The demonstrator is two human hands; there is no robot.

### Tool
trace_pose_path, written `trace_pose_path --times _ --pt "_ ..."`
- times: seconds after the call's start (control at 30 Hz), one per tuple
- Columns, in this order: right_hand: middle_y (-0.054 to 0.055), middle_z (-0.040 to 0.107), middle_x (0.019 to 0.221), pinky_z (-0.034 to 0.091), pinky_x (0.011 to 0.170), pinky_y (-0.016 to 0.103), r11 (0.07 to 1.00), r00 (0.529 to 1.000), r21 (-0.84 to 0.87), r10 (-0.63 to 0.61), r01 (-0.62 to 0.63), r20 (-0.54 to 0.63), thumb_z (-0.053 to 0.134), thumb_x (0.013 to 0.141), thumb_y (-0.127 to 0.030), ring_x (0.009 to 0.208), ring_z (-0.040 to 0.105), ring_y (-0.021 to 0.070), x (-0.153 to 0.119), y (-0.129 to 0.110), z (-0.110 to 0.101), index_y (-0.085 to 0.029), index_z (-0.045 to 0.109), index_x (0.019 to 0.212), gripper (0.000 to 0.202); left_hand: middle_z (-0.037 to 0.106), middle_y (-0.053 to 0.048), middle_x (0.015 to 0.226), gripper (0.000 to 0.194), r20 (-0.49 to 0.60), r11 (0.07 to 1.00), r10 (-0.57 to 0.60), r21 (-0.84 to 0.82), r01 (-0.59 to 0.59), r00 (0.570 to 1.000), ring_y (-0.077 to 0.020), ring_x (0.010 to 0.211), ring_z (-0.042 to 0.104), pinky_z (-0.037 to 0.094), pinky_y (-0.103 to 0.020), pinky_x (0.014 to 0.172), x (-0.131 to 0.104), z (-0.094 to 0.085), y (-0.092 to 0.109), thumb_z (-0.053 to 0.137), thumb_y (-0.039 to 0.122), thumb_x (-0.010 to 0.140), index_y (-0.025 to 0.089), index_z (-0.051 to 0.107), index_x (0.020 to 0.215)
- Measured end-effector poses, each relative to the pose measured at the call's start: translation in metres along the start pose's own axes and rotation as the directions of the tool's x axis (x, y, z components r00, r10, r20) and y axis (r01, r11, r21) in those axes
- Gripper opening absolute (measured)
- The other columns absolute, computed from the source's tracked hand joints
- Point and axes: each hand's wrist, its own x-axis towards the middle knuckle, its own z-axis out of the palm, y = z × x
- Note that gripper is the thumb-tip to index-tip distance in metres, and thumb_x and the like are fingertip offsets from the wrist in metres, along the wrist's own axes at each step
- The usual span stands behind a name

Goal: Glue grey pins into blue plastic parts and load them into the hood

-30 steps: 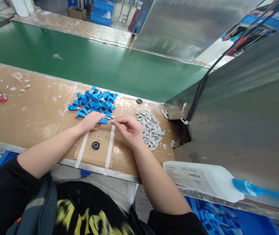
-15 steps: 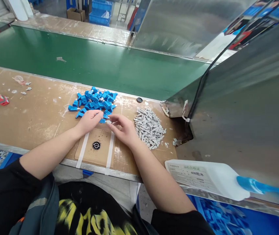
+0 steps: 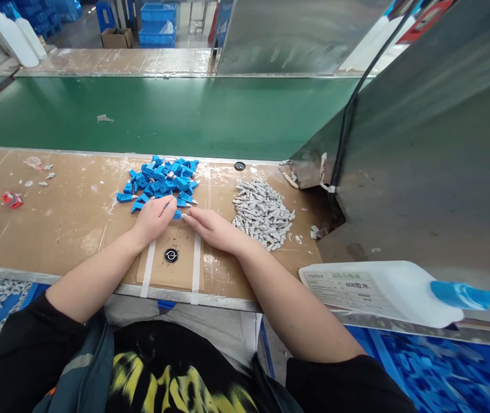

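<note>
My left hand (image 3: 155,218) is closed around a small blue plastic piece (image 3: 177,214), whose right end sticks out past the fingers. A small pale grey piece (image 3: 184,216) sits at that end, against the fingertips of my right hand (image 3: 211,227). The right fingers are pressed together there and partly hide it. Just beyond both hands lies a heap of blue plastic pieces (image 3: 163,179), several with pale tips. To the right of my right hand is a heap of small grey plastic pieces (image 3: 263,213).
A taped cardboard pad (image 3: 159,275) with a black disc (image 3: 171,255) lies before me. Beyond the bench runs a green belt (image 3: 163,115). A metal housing (image 3: 421,172) rises at right, with a white glue bottle (image 3: 369,289) lying beside it. A red object (image 3: 11,199) is at left.
The right fingers have straightened and closed up against the grey piece, which now meets the end of the blue piece. The left hand keeps its grip. The camera view has turned slightly.
</note>
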Motion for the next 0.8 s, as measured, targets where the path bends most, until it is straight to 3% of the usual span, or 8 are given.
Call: trace_pose_path --times 0.1,0.17,0.27,0.33,0.4,0.63,0.7,0.8 --pt "0.004 0.064 0.093 0.042 0.082 0.031 1.0 1.0 -0.027 -0.014 0.014 -0.025 0.039 0.112 -0.041 0.086 0.059 0.0187 0.003 0.0 0.004 -0.021 0.054 0.092 0.033 0.055 -0.001 0.072 0.039 -0.009 0.995 -0.011 -0.095 0.01 1.0 -0.0182 0.07 0.051 0.034 -0.035 0.07 0.001 0.0 0.0 0.044 0.047 0.106 0.021 0.054 0.077" --pt "0.005 0.066 0.092 0.04 0.079 0.03 0.995 0.999 -0.096 -0.024 0.021 -0.028 0.04 0.112 -0.039 0.084 0.059 0.0189 0.005 -0.001 0.007 -0.02 0.055 0.091 0.031 0.058 -0.002 0.082 0.036 -0.091 0.948 -0.016 -0.319 -0.014 0.996 -0.0186 0.076 0.053 0.038 -0.034 0.071 0.003 0.0 0.002 0.049 0.051 0.105 0.022 0.06 0.086" --pt "0.007 0.069 0.09 0.035 0.072 0.03 0.966 1.0 -0.259 -0.025 0.026 0.007 0.041 0.112 -0.039 0.079 0.059 0.0192 0.006 -0.005 0.015 -0.02 0.058 0.092 0.032 0.055 -0.005 0.087 0.044 -0.227 0.704 -0.061 -0.7 -0.12 0.972 -0.0194 0.077 0.051 0.039 -0.033 0.067 0.008 0.001 0.007 0.045 0.062 0.103 0.023 0.061 0.091" --pt "0.008 0.072 0.089 0.031 0.07 0.03 0.94 1.0 -0.34 -0.018 0.023 0.016 0.041 0.112 -0.039 0.076 0.059 0.019 0.006 -0.007 0.021 -0.019 0.06 0.093 0.034 0.05 -0.005 0.083 0.05 -0.246 0.566 -0.061 -0.807 -0.169 0.967 -0.0195 0.074 0.048 0.037 -0.033 0.064 0.01 0.002 0.01 0.044 0.067 0.102 0.022 0.06 0.086" --pt "0.009 0.073 0.091 0.03 0.069 0.03 0.927 0.999 -0.373 -0.027 0.032 0.02 0.042 0.113 -0.038 0.077 0.06 0.019 0.007 -0.007 0.027 -0.018 0.062 0.094 0.033 0.048 -0.006 0.08 0.053 -0.242 0.508 -0.021 -0.838 -0.198 0.97 -0.0195 0.073 0.046 0.037 -0.033 0.063 0.01 0.005 0.011 0.045 0.069 0.101 0.021 0.061 0.085" --pt "0.012 0.076 0.098 0.03 0.069 0.031 0.917 0.999 -0.397 -0.046 0.047 0.014 0.043 0.112 -0.032 0.081 0.064 0.0205 0.01 -0.003 0.034 -0.016 0.066 0.103 0.03 0.046 -0.005 0.079 0.056 -0.242 0.533 0.08 -0.809 -0.246 0.967 -0.0187 0.069 0.045 0.038 -0.034 0.062 0.009 0.012 0.012 0.043 0.074 0.099 0.021 0.061 0.089" --pt "0.013 0.076 0.1 0.03 0.07 0.031 0.918 0.998 -0.393 -0.056 0.054 0.006 0.044 0.111 -0.03 0.083 0.064 0.0212 0.01 -0.001 0.035 -0.016 0.067 0.106 0.027 0.045 -0.005 0.078 0.058 -0.234 0.583 0.07 -0.779 -0.231 0.97 -0.0188 0.068 0.045 0.04 -0.035 0.061 0.009 0.012 0.012 0.042 0.078 0.097 0.022 0.058 0.089" --pt "0.012 0.077 0.101 0.032 0.07 0.031 0.923 0.997 -0.378 -0.08 0.068 -0.016 0.048 0.108 -0.027 0.083 0.065 0.0221 0.01 0.004 0.038 -0.016 0.067 0.107 0.022 0.045 -0.006 0.08 0.061 -0.225 0.73 0.008 -0.665 -0.159 0.974 -0.0203 0.069 0.046 0.045 -0.038 0.063 0.008 0.014 0.012 0.033 0.082 0.095 0.024 0.051 0.089"
